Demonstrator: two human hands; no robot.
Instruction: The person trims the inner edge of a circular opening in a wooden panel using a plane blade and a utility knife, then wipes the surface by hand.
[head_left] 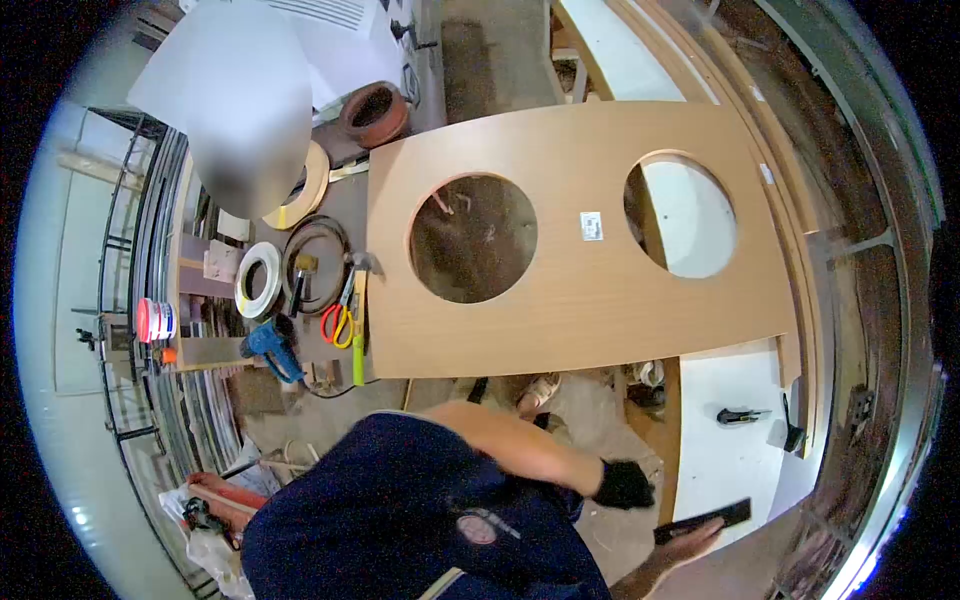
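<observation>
My left hand [625, 486], in a black glove, hangs below the right part of a wood-grain panel [570, 335]; its fingers cannot be made out. My right hand [697, 540] is bare and grips a flat black rectangular object [705, 521], whose exact kind does not show. It is beside the white surface [725, 470] at the lower right. On that surface lie a utility knife [742, 416] and a dark, wide-ended tool [793, 437]. Two large round holes are cut through the panel, and a small white label [591, 226] sits between them.
Left of the panel are a white roll of edging [247, 290], a dark coil [297, 235], scissors [343, 325], a green-handled hammer [359, 345], a brush [301, 280] and a blue power tool [272, 350]. A brown roll [378, 132] stands behind. Long boards [770, 120] line the right.
</observation>
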